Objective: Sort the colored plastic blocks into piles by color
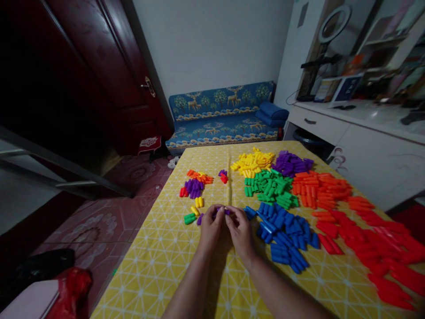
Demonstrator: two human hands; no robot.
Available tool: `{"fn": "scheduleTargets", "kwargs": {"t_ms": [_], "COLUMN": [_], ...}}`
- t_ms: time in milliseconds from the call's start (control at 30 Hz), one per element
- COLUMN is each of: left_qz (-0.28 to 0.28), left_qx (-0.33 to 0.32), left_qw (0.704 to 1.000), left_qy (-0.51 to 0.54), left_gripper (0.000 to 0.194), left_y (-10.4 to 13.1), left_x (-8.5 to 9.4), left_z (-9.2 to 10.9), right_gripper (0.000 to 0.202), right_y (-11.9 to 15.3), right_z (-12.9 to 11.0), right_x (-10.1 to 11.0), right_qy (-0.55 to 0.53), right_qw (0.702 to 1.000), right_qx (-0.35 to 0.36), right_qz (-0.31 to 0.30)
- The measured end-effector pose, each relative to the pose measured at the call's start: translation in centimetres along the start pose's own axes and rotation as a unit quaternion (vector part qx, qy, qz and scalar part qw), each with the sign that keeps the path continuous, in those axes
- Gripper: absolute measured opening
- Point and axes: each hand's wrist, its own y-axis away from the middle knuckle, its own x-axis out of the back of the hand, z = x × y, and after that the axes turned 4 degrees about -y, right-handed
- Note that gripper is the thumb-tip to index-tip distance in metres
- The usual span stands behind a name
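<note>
Near the middle of the yellow patterned table, my left hand (212,220) and my right hand (239,225) meet, fingers pinched around small purple pieces (226,212). The fingers hide part of these pieces. Just left of my left hand lie a loose purple piece (199,219), green pieces (190,218) and yellow pieces (198,202). Blue pieces (282,230) are heaped right beside my right hand. A small purple and red group (223,176) sits beyond my hands.
Farther out on the tablecloth (159,266) are piles of yellow (253,162), green (270,188), purple (292,164), orange (320,189) and red pieces (381,243). A mixed pile (194,188) lies at the left. Behind stands a blue sofa (222,115); a white cabinet (375,155) is at the right.
</note>
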Motion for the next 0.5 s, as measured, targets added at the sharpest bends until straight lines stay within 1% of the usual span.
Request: {"fn": "scheduleTargets", "kwargs": {"t_ms": [100,200,267,367,500], "left_qz": [-0.008,-0.018,-0.020,-0.015,-0.006], "left_qx": [-0.024,-0.032,-0.031,-0.029,-0.023], "left_qw": [0.999,0.997,0.997,0.998,0.997], "left_qy": [-0.046,-0.065,-0.062,-0.061,-0.078], "left_gripper": [0.027,0.030,0.033,0.035,0.038], "left_y": [0.6,0.5,0.4,0.4,0.3], "left_x": [-0.4,-0.4,-0.3,-0.2,-0.1], "left_z": [0.4,0.8,1.0,1.0,0.6], "right_gripper": [0.021,0.017,0.018,0.022,0.031], "right_y": [0.1,0.2,0.3,0.5,0.6], "right_z": [-0.5,-0.9,-1.1,-1.3,-2.0], "right_x": [0.2,0.3,0.3,0.4,0.8], "right_qy": [0.018,0.019,0.016,-0.003,-0.045], "right_qw": [0.999,0.998,0.999,1.000,0.996], "right_qx": [0.044,0.054,0.040,-0.006,-0.071], "right_qz": [0.018,0.021,0.012,0.002,0.013]}}
